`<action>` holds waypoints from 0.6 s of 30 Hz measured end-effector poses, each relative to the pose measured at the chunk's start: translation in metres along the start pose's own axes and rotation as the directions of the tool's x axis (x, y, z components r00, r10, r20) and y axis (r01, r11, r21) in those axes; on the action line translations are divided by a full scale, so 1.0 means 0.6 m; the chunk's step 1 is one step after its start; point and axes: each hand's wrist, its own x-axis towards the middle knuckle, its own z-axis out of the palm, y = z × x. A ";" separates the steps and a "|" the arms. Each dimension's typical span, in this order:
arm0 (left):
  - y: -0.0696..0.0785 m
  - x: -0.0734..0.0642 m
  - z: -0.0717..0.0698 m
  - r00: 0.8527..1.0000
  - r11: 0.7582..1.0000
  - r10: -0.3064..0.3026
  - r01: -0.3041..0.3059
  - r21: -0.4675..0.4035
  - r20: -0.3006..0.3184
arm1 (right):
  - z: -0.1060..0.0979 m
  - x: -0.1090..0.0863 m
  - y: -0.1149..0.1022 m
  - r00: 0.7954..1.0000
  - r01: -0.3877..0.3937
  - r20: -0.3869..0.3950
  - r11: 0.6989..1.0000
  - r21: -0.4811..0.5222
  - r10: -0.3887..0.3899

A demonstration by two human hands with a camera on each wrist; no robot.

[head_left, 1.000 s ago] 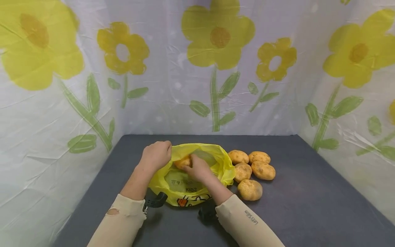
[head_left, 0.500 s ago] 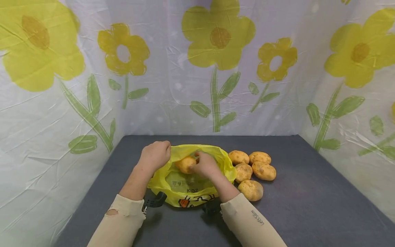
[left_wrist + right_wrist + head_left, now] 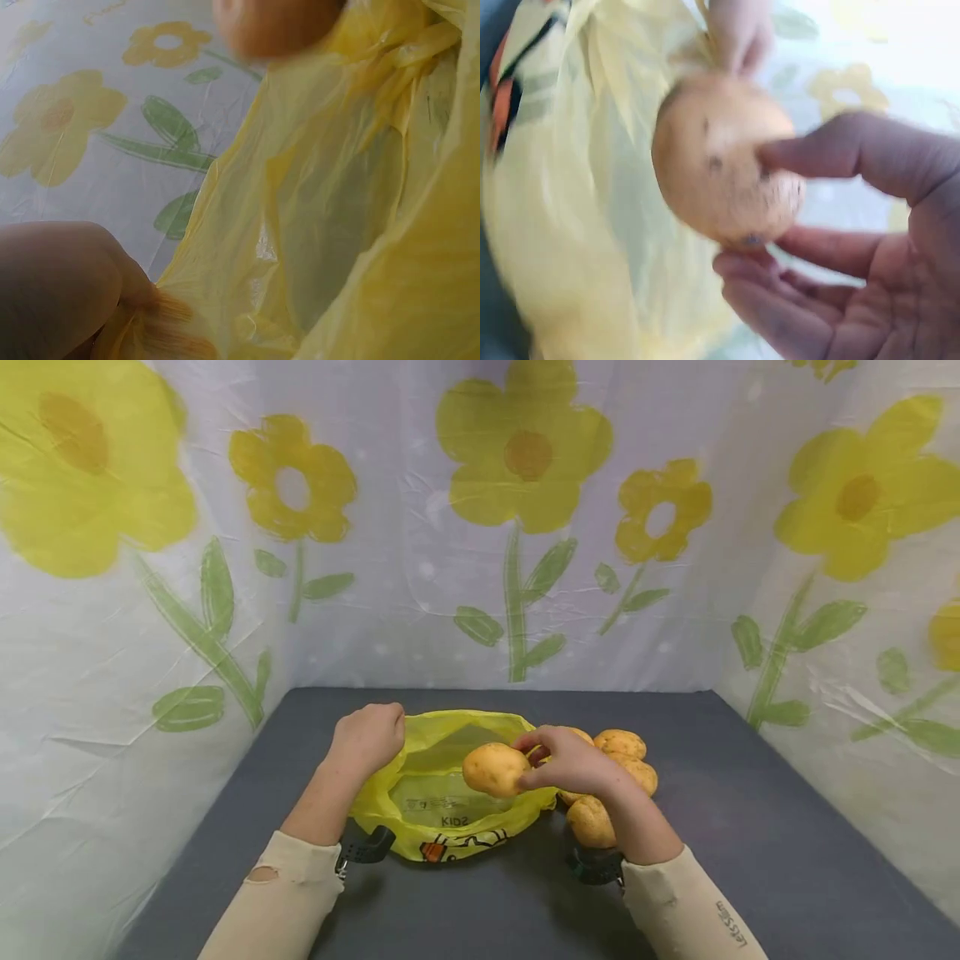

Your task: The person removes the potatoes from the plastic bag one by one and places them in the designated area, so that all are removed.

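A yellow plastic bag (image 3: 420, 839) lies with its mouth open on the dark table, printed letters showing inside. My left hand (image 3: 367, 739) pinches the bag's rim at its left side; the left wrist view shows the plastic (image 3: 247, 255) gathered under the fingers. Over the right part of the bag's mouth, my right hand (image 3: 573, 764) holds a potato (image 3: 495, 769) between thumb and fingers. In the right wrist view the thumb presses on one side of that potato (image 3: 720, 157), with fingers beneath it.
Several more potatoes (image 3: 621, 744) lie grouped on the table (image 3: 720, 843) just right of the bag, partly hidden behind my right hand and forearm. A white curtain (image 3: 405, 610) with yellow flowers surrounds the table at the back and sides.
My right hand has lifted the potato up out of the bag and moved right with it. My left hand stays at the bag's left rim.
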 end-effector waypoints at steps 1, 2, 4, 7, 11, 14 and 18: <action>0.000 0.000 0.002 1.000 1.000 0.001 -0.001 0.003 -0.002 | -0.013 -0.012 0.009 1.000 0.017 0.016 1.000 -0.002 -0.017; -0.001 0.001 0.003 1.000 1.000 0.002 -0.002 0.007 -0.004 | -0.027 -0.025 0.018 0.999 0.031 0.028 1.000 0.000 -0.031; -0.002 0.001 0.005 1.000 1.000 0.002 -0.002 0.007 -0.004 | -0.055 -0.050 0.041 0.998 0.040 0.044 0.999 0.013 -0.041; -0.004 0.002 0.007 1.000 1.000 0.005 -0.005 0.011 0.002 | -0.098 -0.087 0.077 0.997 -0.002 0.072 0.999 0.039 -0.001; -0.006 0.003 0.010 1.000 1.000 0.008 -0.009 0.019 0.018 | -0.148 -0.124 0.117 0.991 -0.111 0.080 0.993 0.050 0.107; -0.005 0.004 0.014 1.000 1.000 0.011 -0.012 0.026 0.024 | -0.177 -0.140 0.138 0.979 -0.188 0.088 0.982 0.031 0.185; -0.001 0.005 0.020 0.999 0.999 0.027 -0.028 0.027 0.039 | -0.202 -0.154 0.163 0.960 -0.259 0.108 0.966 -0.012 0.259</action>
